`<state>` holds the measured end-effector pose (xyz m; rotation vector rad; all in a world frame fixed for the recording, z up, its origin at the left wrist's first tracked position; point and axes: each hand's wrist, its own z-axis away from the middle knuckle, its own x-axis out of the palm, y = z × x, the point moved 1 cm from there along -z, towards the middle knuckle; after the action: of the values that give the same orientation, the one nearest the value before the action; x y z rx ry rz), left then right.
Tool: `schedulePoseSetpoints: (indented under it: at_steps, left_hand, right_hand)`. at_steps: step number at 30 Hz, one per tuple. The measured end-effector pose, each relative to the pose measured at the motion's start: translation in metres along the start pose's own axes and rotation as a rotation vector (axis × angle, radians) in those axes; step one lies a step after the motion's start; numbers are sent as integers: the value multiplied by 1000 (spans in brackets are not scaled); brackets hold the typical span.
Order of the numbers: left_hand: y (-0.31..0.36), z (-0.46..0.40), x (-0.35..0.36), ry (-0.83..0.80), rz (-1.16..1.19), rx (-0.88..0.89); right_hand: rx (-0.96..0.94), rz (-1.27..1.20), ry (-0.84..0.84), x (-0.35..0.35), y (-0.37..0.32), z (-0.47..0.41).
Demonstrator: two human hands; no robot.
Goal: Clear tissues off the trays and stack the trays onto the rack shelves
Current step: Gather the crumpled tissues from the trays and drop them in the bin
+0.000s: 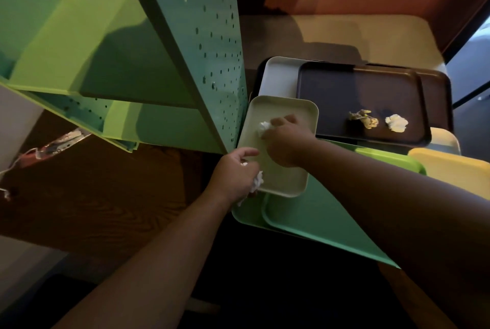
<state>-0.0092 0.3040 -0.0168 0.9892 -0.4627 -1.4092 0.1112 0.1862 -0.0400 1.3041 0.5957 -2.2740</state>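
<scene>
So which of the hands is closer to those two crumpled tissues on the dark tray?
Right. The right hand is on the pale tray beside the dark tray holding the two tissues; the left hand is farther away, at the pale tray's near-left edge.

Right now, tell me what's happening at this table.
A person is clearing tissues off trays beside a green rack. The right hand grips a crumpled white tissue on the small pale tray, which lies on top of a green tray. The left hand holds another wad of tissue at that tray's near edge. Two more crumpled tissues lie on the dark tray behind. The visible rack shelves hold no trays.
</scene>
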Motion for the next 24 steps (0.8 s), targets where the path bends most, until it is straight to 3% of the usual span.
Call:
schedulePoseSetpoints:
  at_steps: [2, 5, 8, 12, 14, 17, 20, 22, 24]
  left_hand:
    - [4, 0, 1, 23, -40, 18]
    - [13, -3, 6, 50, 83, -28]
    - [32, -9, 21, -26, 290, -116]
    - [58, -18, 59, -190, 235, -45]
    - [69, -22, 80, -211, 181, -28]
    - [83, -27, 110, -212, 179, -12]
    - [93, -33, 136, -188, 144, 7]
    - [99, -36, 153, -171, 61, 55]
    - [104, -43, 167, -127, -42, 108]
  right_hand:
    - [15, -70, 79, 1, 0, 0]
    - [51, -615, 320, -13, 1, 27]
    - [33, -923, 356, -26, 6, 69]
    - [39, -907, 369, -21, 41, 93]
    - [87, -877, 514, -22, 75, 96]
    - [324, -611, 706, -20, 146, 95]
    - [578, -436, 465, -6, 207, 94]
    - [574, -334, 346, 6, 227, 94]
    - [510, -244, 330, 17, 236, 93]
